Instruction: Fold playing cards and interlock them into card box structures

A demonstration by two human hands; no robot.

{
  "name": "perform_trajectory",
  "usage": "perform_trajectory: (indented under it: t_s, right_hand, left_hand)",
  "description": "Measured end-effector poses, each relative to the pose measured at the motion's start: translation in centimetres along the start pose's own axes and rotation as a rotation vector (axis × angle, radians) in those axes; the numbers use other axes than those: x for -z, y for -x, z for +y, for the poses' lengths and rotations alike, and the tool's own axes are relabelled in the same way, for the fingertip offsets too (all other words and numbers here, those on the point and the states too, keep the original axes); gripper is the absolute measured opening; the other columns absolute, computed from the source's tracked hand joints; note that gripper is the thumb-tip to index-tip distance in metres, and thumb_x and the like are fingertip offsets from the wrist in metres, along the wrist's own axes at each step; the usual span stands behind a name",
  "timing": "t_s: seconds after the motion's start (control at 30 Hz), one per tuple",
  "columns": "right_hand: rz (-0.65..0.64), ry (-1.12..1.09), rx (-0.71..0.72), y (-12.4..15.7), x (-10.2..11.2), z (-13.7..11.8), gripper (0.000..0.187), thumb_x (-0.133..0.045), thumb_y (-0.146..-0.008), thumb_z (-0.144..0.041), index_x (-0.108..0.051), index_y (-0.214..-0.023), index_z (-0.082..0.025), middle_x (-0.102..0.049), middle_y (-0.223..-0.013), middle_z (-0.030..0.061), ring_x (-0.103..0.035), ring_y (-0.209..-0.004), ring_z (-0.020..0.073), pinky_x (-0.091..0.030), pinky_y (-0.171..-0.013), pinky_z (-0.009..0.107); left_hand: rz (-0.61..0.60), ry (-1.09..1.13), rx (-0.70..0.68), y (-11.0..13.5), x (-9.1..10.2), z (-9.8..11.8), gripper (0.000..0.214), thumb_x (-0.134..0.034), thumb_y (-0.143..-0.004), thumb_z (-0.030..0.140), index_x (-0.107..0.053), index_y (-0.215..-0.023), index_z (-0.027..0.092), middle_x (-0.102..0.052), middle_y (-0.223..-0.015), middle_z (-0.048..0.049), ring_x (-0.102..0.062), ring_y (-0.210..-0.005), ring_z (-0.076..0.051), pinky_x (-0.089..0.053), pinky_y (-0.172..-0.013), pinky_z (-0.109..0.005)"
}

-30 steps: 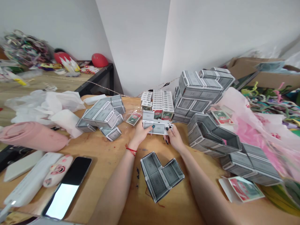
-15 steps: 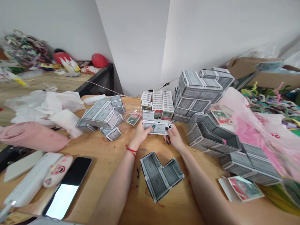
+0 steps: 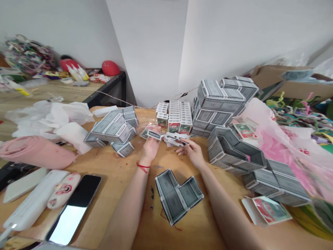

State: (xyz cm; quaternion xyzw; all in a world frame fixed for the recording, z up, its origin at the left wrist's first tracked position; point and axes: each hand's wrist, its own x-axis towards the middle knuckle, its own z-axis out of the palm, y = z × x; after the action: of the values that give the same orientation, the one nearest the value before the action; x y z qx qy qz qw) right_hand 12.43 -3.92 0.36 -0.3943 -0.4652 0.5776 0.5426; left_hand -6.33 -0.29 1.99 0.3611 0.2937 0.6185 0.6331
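Note:
My left hand (image 3: pixel 151 148), with a red string on its wrist, is closed around a small folded playing-card piece (image 3: pixel 154 135) with a grey patterned back. Its palm side is turned up and part of the piece is hidden by the fingers. At the right, my right hand (image 3: pixel 191 151) pinches a playing card (image 3: pixel 181 141), seen nearly edge-on. Loose playing cards (image 3: pixel 174 136) lie fanned just beyond it, before rows of card boxes (image 3: pixel 174 116). Between my forearms sits an open L-shaped structure of folded cards (image 3: pixel 175 197).
Card-built blocks stand at the left (image 3: pixel 111 126) and in a tall stack (image 3: pixel 221 100) at the right. An open hollow card frame (image 3: pixel 234 149) is beside my right arm. A phone (image 3: pixel 75 208), a pink roll (image 3: pixel 37 151) and an opened card box (image 3: pixel 272 210) flank my arms.
My left hand has moved slightly left and turned over, taking the folded piece away from my right hand. The loose cards behind are now uncovered.

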Motion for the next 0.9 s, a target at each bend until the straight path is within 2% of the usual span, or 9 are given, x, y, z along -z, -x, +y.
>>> perform_trajectory:
  t_s: [0.1, 0.17, 0.33, 0.4, 0.47, 0.6, 0.67, 0.77, 0.9]
  right_hand:
    - [0.034, -0.115, 0.032, -0.2, 0.1, -0.1, 0.023, -0.061, -0.073, -0.030, -0.058, -0.095, -0.021, -0.067, -0.075, 0.0009, -0.068, -0.066, 0.0169, -0.056, -0.061, 0.032]
    - [0.059, -0.180, 0.046, -0.2, 0.1, -0.3, 0.016, -0.061, -0.072, -0.025, -0.058, -0.087, -0.021, -0.067, -0.075, 0.0001, -0.068, -0.065, 0.0167, -0.056, -0.062, 0.033]
    - [-0.097, -0.339, 0.005, 0.2, 0.6, -1.2, 0.024, -0.057, -0.067, -0.025, -0.058, -0.090, -0.019, -0.067, -0.077, 0.0049, -0.068, -0.079, 0.0243, -0.055, -0.070, 0.043]
    - [-0.143, -0.348, -0.042, 0.3, 0.7, -1.3, 0.033, -0.055, -0.066, -0.030, -0.057, -0.096, -0.016, -0.066, -0.081, 0.0083, -0.066, -0.083, 0.0272, -0.056, -0.067, 0.044]
    - [-0.089, -0.283, -0.094, 0.2, 0.7, -1.2, 0.040, -0.055, -0.068, -0.030, -0.054, -0.105, -0.016, -0.064, -0.087, 0.0081, -0.067, -0.078, 0.0249, -0.057, -0.059, 0.039]
    - [0.063, -0.099, -0.080, -0.1, 0.3, -0.6, 0.063, -0.059, -0.071, -0.025, -0.030, -0.127, -0.032, -0.057, -0.102, 0.0029, -0.065, -0.061, 0.0140, -0.054, -0.048, 0.028]
    - [0.062, -0.031, -0.044, -0.2, 0.2, -0.4, 0.066, -0.058, -0.073, -0.026, -0.025, -0.129, -0.033, -0.057, -0.095, 0.0011, -0.062, -0.054, 0.0114, -0.052, -0.043, 0.026]
    - [0.052, 0.077, -0.020, -0.3, 0.1, -0.3, 0.059, -0.054, -0.075, -0.025, -0.025, -0.127, -0.027, -0.055, -0.073, -0.0032, -0.054, -0.042, 0.0092, -0.045, -0.037, 0.022]
    - [0.073, 0.154, -0.023, -0.3, 0.1, -0.3, 0.055, -0.053, -0.077, -0.028, -0.024, -0.123, -0.024, -0.054, -0.062, -0.0064, -0.048, -0.035, 0.0087, -0.039, -0.034, 0.020]
  left_hand:
    - [-0.073, 0.138, 0.034, 0.1, -0.1, 0.6, 0.063, -0.041, -0.075, 0.063, -0.058, -0.110, 0.014, -0.056, -0.122, -0.0133, -0.048, -0.116, -0.027, -0.040, -0.093, -0.040]
    - [-0.118, 0.162, 0.054, 0.1, -0.1, 0.8, 0.064, -0.043, -0.076, 0.060, -0.056, -0.114, 0.011, -0.053, -0.126, -0.0154, -0.044, -0.120, -0.029, -0.035, -0.099, -0.040]
    - [-0.120, 0.077, 0.004, 0.2, 0.1, 0.4, 0.057, -0.058, -0.071, 0.022, -0.047, -0.126, 0.018, -0.048, -0.132, -0.0102, -0.041, -0.125, -0.025, -0.030, -0.104, -0.038]
    - [-0.123, 0.029, 0.032, 0.2, 0.1, 0.2, 0.063, -0.058, -0.068, 0.015, -0.042, -0.129, 0.021, -0.049, -0.132, -0.0084, -0.044, -0.122, -0.024, -0.034, -0.101, -0.038]
    - [-0.137, -0.041, 0.100, 0.2, 0.1, 0.2, 0.069, -0.058, -0.065, 0.012, -0.039, -0.131, 0.023, -0.052, -0.128, -0.0074, -0.051, -0.114, -0.024, -0.040, -0.095, -0.038]
    - [-0.129, -0.207, 0.260, 0.5, 0.0, 0.0, 0.069, -0.060, -0.064, 0.013, -0.040, -0.129, 0.023, -0.060, -0.113, -0.0059, -0.061, -0.090, -0.020, -0.050, -0.078, -0.034]
    - [-0.140, -0.254, 0.299, 0.7, -0.2, -0.2, 0.065, -0.062, -0.065, 0.016, -0.040, -0.126, 0.024, -0.059, -0.108, -0.0053, -0.061, -0.081, -0.018, -0.052, -0.070, -0.034]
    - [-0.118, -0.373, 0.236, 0.7, -0.5, -0.7, 0.062, -0.065, -0.066, 0.021, -0.039, -0.122, 0.025, -0.056, -0.101, -0.0040, -0.059, -0.073, -0.016, -0.052, -0.062, -0.032]
    - [0.043, -0.727, -0.045, 0.5, -0.5, -1.2, 0.061, -0.071, -0.062, 0.022, -0.042, -0.115, 0.021, -0.053, -0.099, -0.0037, -0.055, -0.079, -0.015, -0.049, -0.068, -0.029]
